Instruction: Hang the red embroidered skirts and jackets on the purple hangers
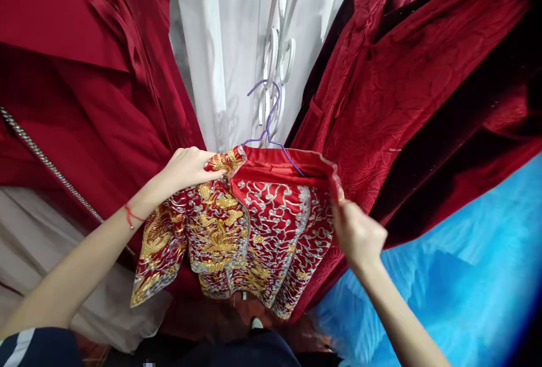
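Two hands (188, 169) (359, 234) hold a jacket (224, 231), purple hanger (268, 130) partly inside.

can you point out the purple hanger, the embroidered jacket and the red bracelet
purple hanger (267, 131): head view, on the neck below its hook
embroidered jacket (220, 234): head view, on the front's gold embroidery
red bracelet (128, 215): head view, on its thin cord

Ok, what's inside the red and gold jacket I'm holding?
At the open top of the jacket, red inner fabric and part of a purple hanger show. Lower down, its embroidered front covers whatever is inside.
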Tool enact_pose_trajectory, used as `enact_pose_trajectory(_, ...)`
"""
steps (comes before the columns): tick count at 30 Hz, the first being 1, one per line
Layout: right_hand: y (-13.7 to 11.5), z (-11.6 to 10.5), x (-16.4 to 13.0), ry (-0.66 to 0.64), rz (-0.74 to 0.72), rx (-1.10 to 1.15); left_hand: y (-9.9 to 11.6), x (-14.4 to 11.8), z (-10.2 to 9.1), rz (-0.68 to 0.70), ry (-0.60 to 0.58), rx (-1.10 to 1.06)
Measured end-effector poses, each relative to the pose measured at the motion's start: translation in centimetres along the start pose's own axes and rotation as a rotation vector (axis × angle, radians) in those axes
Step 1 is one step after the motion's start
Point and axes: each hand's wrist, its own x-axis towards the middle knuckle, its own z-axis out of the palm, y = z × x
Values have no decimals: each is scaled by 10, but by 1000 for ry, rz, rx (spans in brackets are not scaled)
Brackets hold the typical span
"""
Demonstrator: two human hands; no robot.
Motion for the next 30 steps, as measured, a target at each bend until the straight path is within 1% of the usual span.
enact_pose_trajectory(1,-5,-7,-2,-86,-136,30,1,0,1,-17,-4,-11)
enact_pose_trajectory(2,-9,-14,-3,-106,-183,27,2,0,1,-32,-8,-22)
enact_pose_trajectory(4,-13,-26,-5,-43,-98,-41,3,-1,3,-44,-3,-34)
enact_pose_trajectory(5,-17,-30,-6,5,-39,-75,5,-2,3,-43,8,-30)
enact_pose_trajectory(6,-23,-32,-7,31,-13,-86,6,-2,4,-44,22,-16)
enact_pose_trajectory(7,-32,-33,-10,26,-62,-67,7,-3,5,-47,32,1)
enact_pose_trajectory(9,-54,-28,-16,-121,-234,81,8,-5,6,-51,44,31)
enact_pose_trajectory(10,-67,-25,-19,-154,-247,122,9,-6,6,-48,49,40)
enact_pose_trajectory(12,-88,-14,-24,-140,-133,130,9,-7,5,-37,65,51)
enact_pose_trajectory(14,-103,-2,-27,-140,-34,156,7,-7,5,-25,90,57)
enact_pose_trajectory(16,-110,11,-30,-215,-28,242,6,-8,5,-17,111,46)
enact_pose_trajectory(17,-110,17,-33,-255,-18,282,5,-9,6,-13,120,34)
enact_pose_trajectory(18,-109,22,-37,-278,25,305,4,-10,7,-3,128,20)
enact_pose_trajectory(20,-101,27,-46,-276,200,331,3,-14,14,29,158,-7)
enact_pose_trajectory(21,-96,27,-51,-255,298,352,3,-17,18,50,196,-16)
enact_pose_trajectory(22,-89,25,-55,-228,382,384,4,-22,23,70,257,-23)
enact_pose_trajectory(24,-75,18,-58,-159,488,442,10,-31,34,92,442,-34)
enact_pose_trajectory(26,-62,10,-53,-79,533,452,23,-38,43,148,645,-35)
enact_pose_trajectory(27,-55,5,-47,-47,546,443,34,-40,46,218,719,-26)
enact_pose_trajectory(29,-43,-2,-29,-4,570,420,60,-36,52,413,800,6)
enact_pose_trajectory(30,-37,-5,-19,5,582,420,74,-29,54,503,810,21)
